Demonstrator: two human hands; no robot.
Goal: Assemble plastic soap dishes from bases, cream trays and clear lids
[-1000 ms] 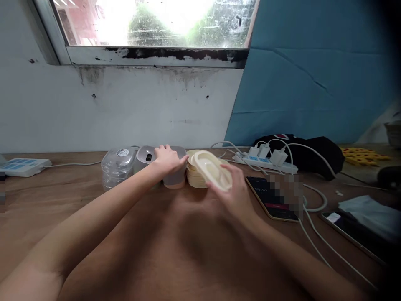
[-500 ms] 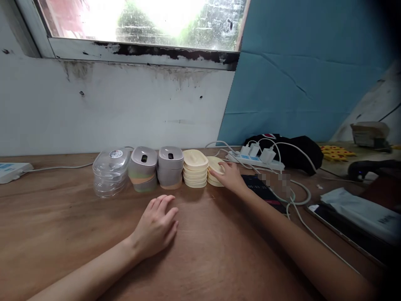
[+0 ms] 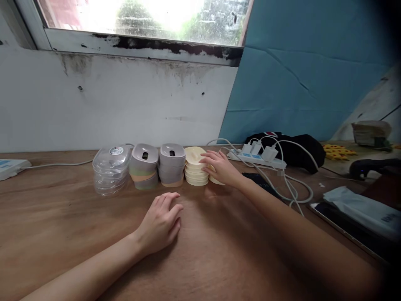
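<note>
My left hand (image 3: pixel 162 221) rests on the wooden table, fingers loosely bent and apart, holding nothing. My right hand (image 3: pixel 221 167) is stretched forward with its fingers extended toward the tall stack of cream-coloured lids (image 3: pixel 196 174). Its fingertips overlap that stack's right side; whether they touch it I cannot tell. Behind this hand, a shorter cream stack (image 3: pixel 214 179) is mostly hidden. Left of the cream pieces stand two stacks of grey rounded pieces with an oval slot on top, a right one (image 3: pixel 171 165) and a left one (image 3: pixel 144 167) with green and orange layers. Clear plastic covers (image 3: pixel 111 171) are piled at the far left.
A white power strip (image 3: pixel 255 158) with plugged-in chargers and looping cables lies at the back right, before a black cloth item (image 3: pixel 300 152). A dark phone (image 3: pixel 261 182) sits under my right forearm. Another power strip (image 3: pixel 14 168) is at the left edge.
My right hand has moved left from the shorter cream stack to the side of the taller one. My left hand stays on the table. The view has shifted slightly.
</note>
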